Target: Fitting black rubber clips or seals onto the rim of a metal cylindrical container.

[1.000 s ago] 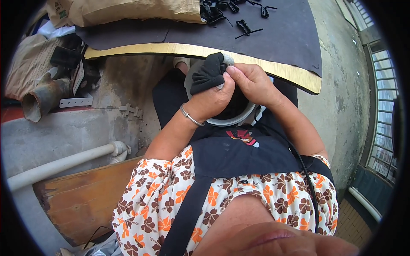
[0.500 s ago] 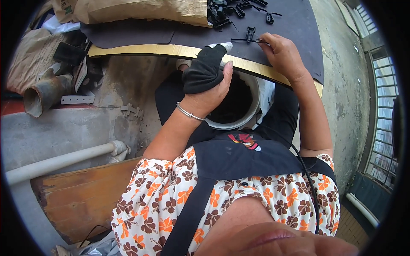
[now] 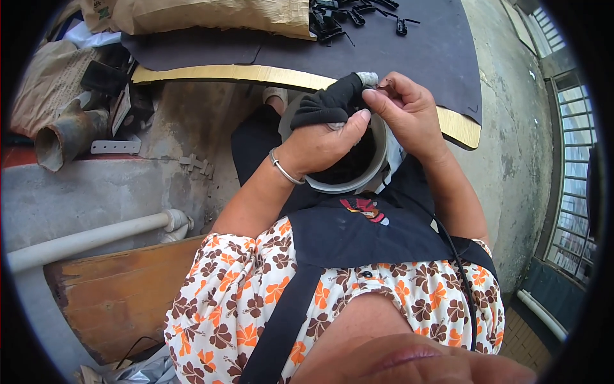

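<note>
My left hand [image 3: 326,131], in a black glove with pale fingertips and a bare thumb, is closed above a white bucket [image 3: 346,187]. Against its fingertips my right hand [image 3: 409,115] pinches with bare thumb and fingers. A small black plastic part is mostly hidden between the two hands, with only a dark bit showing. Below them, the bucket stands between my legs and is dark inside. Several more black plastic parts [image 3: 327,25] with thin arms lie in a heap on the dark tabletop [image 3: 435,57].
A large brown paper sack [image 3: 211,16] lies across the back of the table. The table's yellow edge [image 3: 192,73] is just beyond my hands. To the left are a rusty pipe piece [image 3: 64,137] and a white pipe [image 3: 96,237]. A black cable [image 3: 462,269] hangs down my chest.
My right hand has drawn back from the tabletop to my left hand, and the single black plastic part has left the table. My left hand has shifted slightly right.
</note>
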The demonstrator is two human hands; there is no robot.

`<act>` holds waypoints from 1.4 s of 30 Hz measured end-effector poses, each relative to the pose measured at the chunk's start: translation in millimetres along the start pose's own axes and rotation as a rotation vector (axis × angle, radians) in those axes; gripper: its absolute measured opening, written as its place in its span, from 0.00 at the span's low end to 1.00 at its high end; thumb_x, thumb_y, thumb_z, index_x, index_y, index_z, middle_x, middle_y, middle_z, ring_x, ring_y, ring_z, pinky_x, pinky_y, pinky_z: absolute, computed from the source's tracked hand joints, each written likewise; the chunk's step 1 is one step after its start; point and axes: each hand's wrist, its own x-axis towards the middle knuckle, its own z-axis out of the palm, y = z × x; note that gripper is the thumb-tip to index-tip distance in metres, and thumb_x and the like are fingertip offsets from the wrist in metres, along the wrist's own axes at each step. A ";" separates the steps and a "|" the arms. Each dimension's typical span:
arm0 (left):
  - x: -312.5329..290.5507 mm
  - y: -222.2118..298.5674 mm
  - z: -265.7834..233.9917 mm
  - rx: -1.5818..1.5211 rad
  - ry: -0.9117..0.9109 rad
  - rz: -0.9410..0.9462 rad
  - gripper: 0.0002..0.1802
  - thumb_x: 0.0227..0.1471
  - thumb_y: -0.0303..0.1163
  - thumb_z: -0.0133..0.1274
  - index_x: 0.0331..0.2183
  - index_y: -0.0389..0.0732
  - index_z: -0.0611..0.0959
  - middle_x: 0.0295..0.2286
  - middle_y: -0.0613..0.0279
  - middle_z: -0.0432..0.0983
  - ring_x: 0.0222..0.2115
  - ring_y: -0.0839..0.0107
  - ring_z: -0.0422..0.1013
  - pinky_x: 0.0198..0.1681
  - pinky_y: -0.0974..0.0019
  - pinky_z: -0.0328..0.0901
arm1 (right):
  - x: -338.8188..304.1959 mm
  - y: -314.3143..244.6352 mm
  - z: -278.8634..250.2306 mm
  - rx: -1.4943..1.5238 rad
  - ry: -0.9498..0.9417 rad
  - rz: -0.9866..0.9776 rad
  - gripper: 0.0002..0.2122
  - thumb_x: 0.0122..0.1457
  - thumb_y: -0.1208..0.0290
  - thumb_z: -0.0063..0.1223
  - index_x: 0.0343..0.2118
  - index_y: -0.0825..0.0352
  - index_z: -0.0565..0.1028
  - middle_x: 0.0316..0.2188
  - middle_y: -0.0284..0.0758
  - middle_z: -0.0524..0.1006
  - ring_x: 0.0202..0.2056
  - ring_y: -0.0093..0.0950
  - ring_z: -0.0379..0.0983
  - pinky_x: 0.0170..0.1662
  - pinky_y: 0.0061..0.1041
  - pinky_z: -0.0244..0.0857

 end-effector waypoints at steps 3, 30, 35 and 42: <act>2.2 -16.2 2.6 0.130 0.170 0.150 0.17 0.51 0.28 0.46 0.42 0.31 0.74 0.31 0.55 0.76 0.29 0.68 0.72 0.36 0.67 0.66 | 3.1 -4.4 -0.1 -0.006 -0.066 -0.014 0.09 0.57 0.70 0.51 0.26 0.69 0.69 0.19 0.21 0.64 0.23 0.12 0.57 0.26 0.13 0.55; -5.7 -5.2 0.0 -0.130 0.231 -0.075 0.21 0.50 0.26 0.53 0.46 0.32 0.72 0.27 0.69 0.73 0.21 0.86 0.63 0.23 0.80 0.60 | -2.3 22.9 9.2 0.177 -0.143 0.214 0.09 0.60 0.70 0.46 0.37 0.69 0.73 0.27 0.27 0.72 0.31 0.14 0.65 0.37 0.16 0.61; -3.9 -4.6 -2.4 -0.142 0.258 -0.098 0.18 0.52 0.29 0.52 0.45 0.32 0.73 0.26 0.67 0.73 0.21 0.85 0.64 0.23 0.79 0.61 | -8.8 29.2 2.9 -0.043 -0.264 0.159 0.10 0.56 0.74 0.50 0.40 0.70 0.72 0.29 0.28 0.74 0.33 0.14 0.66 0.38 0.16 0.62; -3.8 -5.5 -7.9 -0.500 0.223 -0.199 0.19 0.53 0.27 0.47 0.47 0.32 0.69 0.25 0.65 0.73 0.19 0.83 0.64 0.23 0.77 0.62 | -13.7 21.0 -3.1 -0.104 -0.168 0.011 0.04 0.54 0.77 0.52 0.31 0.71 0.75 0.27 0.30 0.75 0.29 0.17 0.69 0.33 0.16 0.63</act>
